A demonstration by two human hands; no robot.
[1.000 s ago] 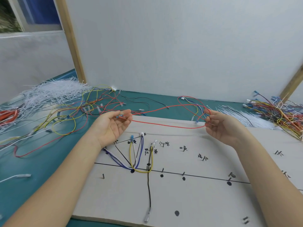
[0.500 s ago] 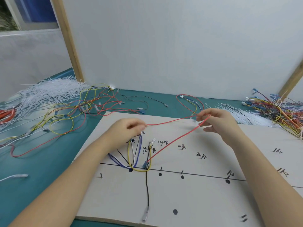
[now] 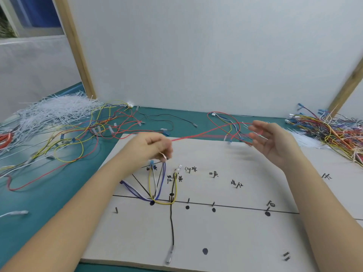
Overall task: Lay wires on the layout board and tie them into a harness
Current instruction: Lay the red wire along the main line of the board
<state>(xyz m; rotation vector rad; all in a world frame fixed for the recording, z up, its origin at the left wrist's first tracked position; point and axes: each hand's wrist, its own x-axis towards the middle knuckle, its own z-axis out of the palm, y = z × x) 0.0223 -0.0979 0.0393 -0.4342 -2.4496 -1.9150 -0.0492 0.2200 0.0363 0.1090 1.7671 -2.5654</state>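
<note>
Since half a second ago, lifted clear of the layout board (image 3: 225,238): red wire (image 3: 198,134), strung between both hands. Left hand (image 3: 152,147) curled, pinching one end. Right hand (image 3: 273,140) spread apart, fingers straight, blurred; wire passing at fingertips, contact unclear.

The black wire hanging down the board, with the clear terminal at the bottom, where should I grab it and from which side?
Probably pinch the black wire on its bare straight run just above the clear terminal, coming from above with fingers either side. That stretch lies flat and alone on the board, clear of the pegs and the yellow wire loop.
</note>
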